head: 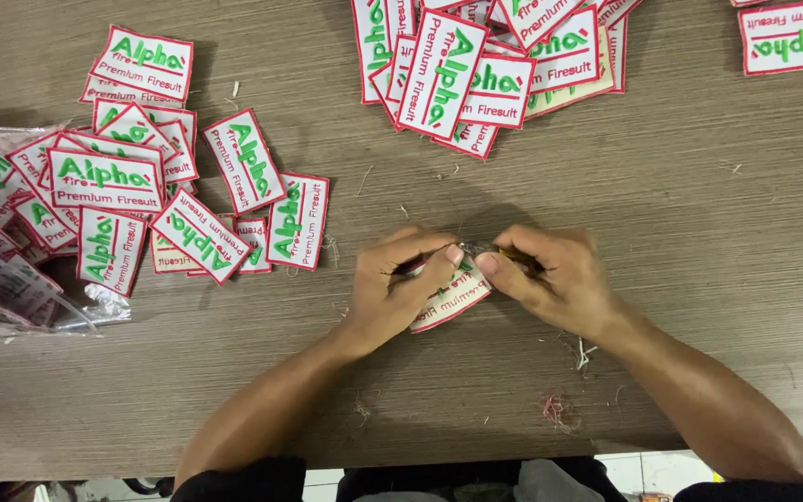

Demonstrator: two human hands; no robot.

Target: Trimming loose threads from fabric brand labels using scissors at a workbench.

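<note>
Loose red and pale thread scraps point(555, 409) lie near the counter's point(699, 242) near edge. Mid-counter, my left hand point(397, 288) pinches a white rectangular embroidered patch with red border point(453, 297), fingers closed on it. My right hand point(550, 274) grips a small metal tool point(487, 249), kind indeterminate, touching the patch. Further patch heaps occupy the left edge point(132, 204) and far edge point(485, 65).

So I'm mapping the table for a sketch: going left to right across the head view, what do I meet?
Plastic bag → left patch pile → left hand → held patch → right hand → lone patch at the far right.
</note>
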